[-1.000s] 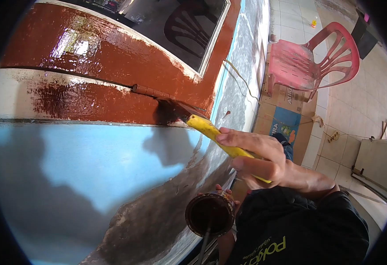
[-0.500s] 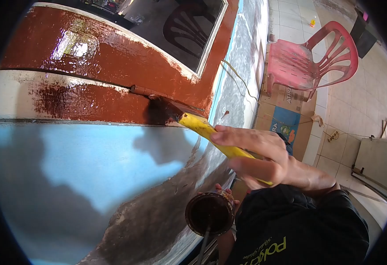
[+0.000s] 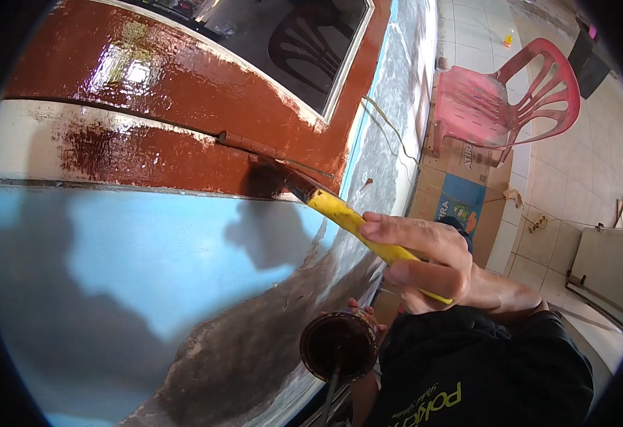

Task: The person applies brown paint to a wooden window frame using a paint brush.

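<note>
In the head view, my right hand point(image 3: 429, 260) grips the yellow handle of a paintbrush point(image 3: 347, 217). Its dark, paint-covered bristles press on the lower strip of a wooden window frame point(image 3: 197, 165), just below a hinge point(image 3: 244, 144). Wet reddish-brown paint coats much of this wood, while pale patches show at the strip's left. Lower down, my left hand point(image 3: 368, 311) is wrapped around a paint can point(image 3: 340, 345); only some fingertips show past the rim. Dark paint and a thin stick are inside the can.
Below the frame is a light-blue wall point(image 3: 148, 242) with a bare grey patch point(image 3: 233, 356). A red plastic chair point(image 3: 475, 107) stands at the right, near flattened cardboard point(image 3: 432, 181) on the tiled floor. A thin wire point(image 3: 389, 124) sticks out beside the frame.
The brush and my right hand have shifted slightly right along the strip, bristles still against the wood. My view has tilted a little. The can stays nearly in place.
</note>
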`<state>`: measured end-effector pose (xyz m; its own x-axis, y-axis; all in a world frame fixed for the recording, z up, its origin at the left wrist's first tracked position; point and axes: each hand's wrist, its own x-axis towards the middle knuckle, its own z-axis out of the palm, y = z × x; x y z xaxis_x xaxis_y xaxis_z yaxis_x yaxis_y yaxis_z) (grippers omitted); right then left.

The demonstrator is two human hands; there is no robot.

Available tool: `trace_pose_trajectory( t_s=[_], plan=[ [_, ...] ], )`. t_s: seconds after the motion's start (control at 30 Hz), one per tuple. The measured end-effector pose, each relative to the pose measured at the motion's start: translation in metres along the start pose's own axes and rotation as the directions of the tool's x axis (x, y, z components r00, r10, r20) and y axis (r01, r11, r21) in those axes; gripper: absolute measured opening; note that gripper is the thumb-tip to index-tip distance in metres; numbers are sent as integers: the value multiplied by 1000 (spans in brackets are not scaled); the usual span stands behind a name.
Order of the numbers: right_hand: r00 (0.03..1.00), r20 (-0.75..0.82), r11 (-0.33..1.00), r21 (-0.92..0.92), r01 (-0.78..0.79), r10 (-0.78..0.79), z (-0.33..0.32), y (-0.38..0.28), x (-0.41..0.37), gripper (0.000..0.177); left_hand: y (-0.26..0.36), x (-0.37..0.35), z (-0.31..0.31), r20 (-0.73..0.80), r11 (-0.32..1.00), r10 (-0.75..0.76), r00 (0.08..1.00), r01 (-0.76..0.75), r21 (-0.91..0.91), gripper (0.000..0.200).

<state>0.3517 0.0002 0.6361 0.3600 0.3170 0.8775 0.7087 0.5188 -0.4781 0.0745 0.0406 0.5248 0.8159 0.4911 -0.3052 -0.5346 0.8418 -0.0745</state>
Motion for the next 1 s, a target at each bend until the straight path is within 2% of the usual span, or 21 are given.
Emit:
trace_pose_trajectory(
  t_s=[0.1,0.2,0.3,0.4,0.5,0.57,0.67,0.73,0.83,1.0],
  plan=[
    [997,18,996,-55,-75,76,2,3,-1,33,2,0,-2,31,998,-40,999,38,52,57],
    [999,-3,999,-34,-37,37,1,1,-3,34,0,1,1,0,999,-20,1000,20,34,57],
    [999,-18,998,40,40,-39,1,0,-3,35,-12,7,21,74,997,-50,996,55,-53,65],
    [1000,-17,1000,-14,14,-14,5,3,-2,34,-11,11,21,132,995,-91,987,96,-32,72],
    [995,-22,994,-47,-94,93,4,4,-5,35,-4,4,11,32,999,-24,999,22,34,61],
    [996,-39,996,-2,-85,85,0,2,-10,38,1,1,5,11,997,6,1000,-7,75,60],
    [997,-58,997,56,-51,54,-1,4,-10,40,4,1,0,54,995,-22,998,17,101,61],
    [998,-45,997,61,-51,54,0,3,-5,40,5,1,-1,18,996,-21,1000,19,85,61],
    [989,-31,988,60,-145,147,5,3,-6,37,5,1,2,-17,997,-12,1000,14,81,61],
    [990,-125,995,74,-63,72,5,4,-11,34,1,1,3,27,993,12,1000,-15,117,61]
  ],
)
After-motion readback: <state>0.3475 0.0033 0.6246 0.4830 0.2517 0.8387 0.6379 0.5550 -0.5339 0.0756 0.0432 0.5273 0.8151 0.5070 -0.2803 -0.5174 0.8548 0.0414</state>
